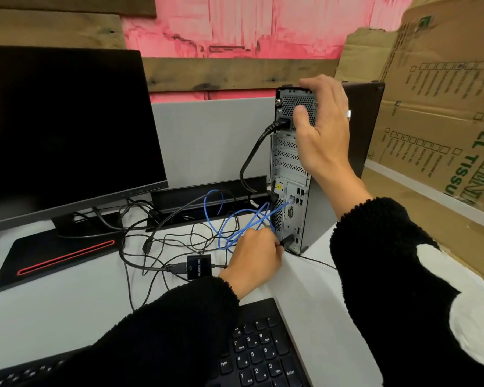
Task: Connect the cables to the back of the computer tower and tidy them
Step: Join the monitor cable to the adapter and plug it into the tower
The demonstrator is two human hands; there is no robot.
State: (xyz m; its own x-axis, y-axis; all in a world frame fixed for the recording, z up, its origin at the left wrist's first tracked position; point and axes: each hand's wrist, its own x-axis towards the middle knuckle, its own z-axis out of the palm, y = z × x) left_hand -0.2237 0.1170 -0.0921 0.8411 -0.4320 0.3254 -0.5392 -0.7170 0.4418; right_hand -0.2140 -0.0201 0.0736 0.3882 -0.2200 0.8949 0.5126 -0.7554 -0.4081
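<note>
The fingers of the left hand are pinching a black plug at a port low on the rear panel of the tower, curled tight around the connector's body; whether the plug is seated cannot be told. The right hand is gripping the tower's top rear corner, fingers hooked over the top edge and thumb pressing flat on the perforated grille, just beside a power cable that is sitting in its socket and drooping in a loop toward the worktop.

The tower is standing upright at the back right of the worktop, its rear panel facing the camera. A blue cable is plugged into a port midway down the panel (its slack is lying in loose coils beside the left hand), tangling with thin black cables that are sprawling across the white surface. A small black adapter is lying among them, just left of the left wrist, with a cable entering its left side.

Both arms are wearing black fleecy sleeves, the right one showing white patches. A monitor with a dark screen is standing at the left on a flat black base marked by a red stripe. A keyboard is lying at the near edge, partly under the left forearm. Flattened cardboard is leaning at the right behind the tower.
</note>
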